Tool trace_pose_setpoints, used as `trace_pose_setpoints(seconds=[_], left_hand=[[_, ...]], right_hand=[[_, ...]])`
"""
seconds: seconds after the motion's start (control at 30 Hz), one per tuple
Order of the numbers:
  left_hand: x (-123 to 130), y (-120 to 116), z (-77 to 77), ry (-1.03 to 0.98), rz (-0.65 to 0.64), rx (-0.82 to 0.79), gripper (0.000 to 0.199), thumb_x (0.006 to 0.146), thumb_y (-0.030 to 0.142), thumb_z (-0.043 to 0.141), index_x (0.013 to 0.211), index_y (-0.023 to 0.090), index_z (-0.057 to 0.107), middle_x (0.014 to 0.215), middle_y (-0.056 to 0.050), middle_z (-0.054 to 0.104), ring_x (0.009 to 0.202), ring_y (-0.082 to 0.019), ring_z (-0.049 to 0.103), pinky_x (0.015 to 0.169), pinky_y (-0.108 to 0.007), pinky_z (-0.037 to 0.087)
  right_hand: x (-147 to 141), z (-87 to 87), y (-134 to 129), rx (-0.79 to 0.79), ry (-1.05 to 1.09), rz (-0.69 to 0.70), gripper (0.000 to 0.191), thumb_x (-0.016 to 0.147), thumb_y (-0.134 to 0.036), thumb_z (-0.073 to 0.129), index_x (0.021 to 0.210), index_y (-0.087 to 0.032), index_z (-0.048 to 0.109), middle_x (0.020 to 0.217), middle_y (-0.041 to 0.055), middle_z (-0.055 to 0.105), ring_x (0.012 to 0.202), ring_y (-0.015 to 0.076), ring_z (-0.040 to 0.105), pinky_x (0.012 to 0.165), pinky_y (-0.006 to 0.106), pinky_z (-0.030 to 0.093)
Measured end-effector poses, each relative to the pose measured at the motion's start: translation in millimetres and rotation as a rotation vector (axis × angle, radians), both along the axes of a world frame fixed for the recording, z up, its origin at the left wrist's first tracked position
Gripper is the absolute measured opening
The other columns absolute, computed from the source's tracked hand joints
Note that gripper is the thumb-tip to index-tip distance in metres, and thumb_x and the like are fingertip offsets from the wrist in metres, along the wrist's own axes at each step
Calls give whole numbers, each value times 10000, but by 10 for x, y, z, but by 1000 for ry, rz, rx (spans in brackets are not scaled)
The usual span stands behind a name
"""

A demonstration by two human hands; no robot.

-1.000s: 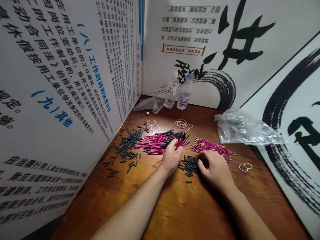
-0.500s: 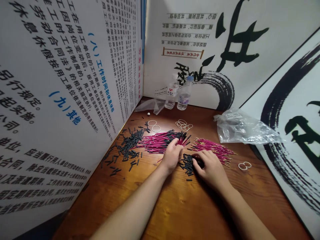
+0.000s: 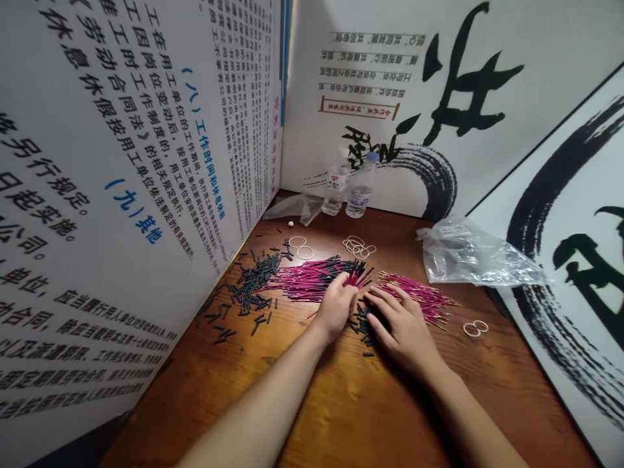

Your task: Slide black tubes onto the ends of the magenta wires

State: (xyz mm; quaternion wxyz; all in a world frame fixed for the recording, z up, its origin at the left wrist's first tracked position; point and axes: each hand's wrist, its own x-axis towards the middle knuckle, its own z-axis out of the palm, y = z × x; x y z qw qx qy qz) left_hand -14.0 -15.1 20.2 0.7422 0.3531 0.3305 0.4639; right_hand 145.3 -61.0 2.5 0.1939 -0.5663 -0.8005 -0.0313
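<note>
My left hand (image 3: 337,305) is closed round a bundle of pink sticks (image 3: 358,278) whose tips fan out past the fingers. Over a small pile of black tubes (image 3: 361,328) lies my right hand (image 3: 402,325), its fingers spread and palm down, hiding part of the pile. Pink sticks with black ends (image 3: 307,279) lie in a heap beyond and left of my left hand. Another heap of pink sticks with pale tips (image 3: 429,300) lies just beyond my right hand. Many loose black tubes (image 3: 256,283) are scattered at the left.
Two plastic bottles (image 3: 359,192) stand at the back of the wooden table (image 3: 312,403). Rubber bands (image 3: 358,247) lie before them, with more at left and right. A clear plastic bag (image 3: 468,253) is at the back right. Printed panels (image 3: 351,13) enclose the table.
My right hand has moved slightly left and forward, its fingers now more stretched out and covering more of the small black pile. My left hand still holds the bundle in nearly the same place.
</note>
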Motion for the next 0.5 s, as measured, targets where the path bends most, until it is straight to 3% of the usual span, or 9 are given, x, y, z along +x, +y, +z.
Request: trace_pose_setpoints(seconds=[0.33, 0.5], left_hand=[[1, 1, -11, 12, 0, -7, 260, 692, 236, 553, 721, 213, 296, 473, 122, 255, 420, -36, 154, 443, -208, 106], [2, 10, -45, 12, 0, 8, 244, 709, 248, 559, 733, 209, 320, 478, 120, 280, 409, -31, 178, 435, -204, 116]], right_hand=[[33, -41, 16, -3, 101, 71, 270, 940, -267, 458, 1089, -220, 678, 1087, 57, 694, 1051, 240, 521, 950, 438, 410], [42, -72, 33, 0, 84, 71, 290, 949, -276, 445, 1129, -236, 669, 1145, 48, 678, 1076, 242, 514, 945, 437, 420]])
